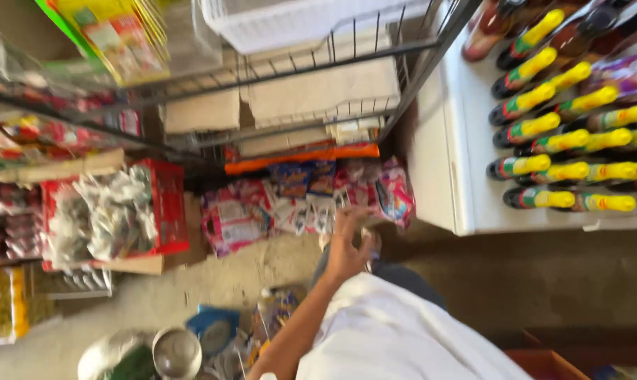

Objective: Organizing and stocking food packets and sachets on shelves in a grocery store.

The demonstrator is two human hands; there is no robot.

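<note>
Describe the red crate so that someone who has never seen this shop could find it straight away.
Start at the wire shelving rack in the middle and look down to its left, at floor level. There a red plastic crate sits on a flat piece of cardboard, heaped with clear, silvery packets. It is the only red-walled box there; the pink snack packs to its right, nearer the raised hand, lie loose.

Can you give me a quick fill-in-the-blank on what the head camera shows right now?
1. One raised hand reaches toward the pink and white snack packets piled on the ____.
2. The dark sauce bottles lying on the white counter have ____ caps.
3. The plastic crate holding clear wrapped packets is ____.

Missing words: floor; yellow; red
</note>
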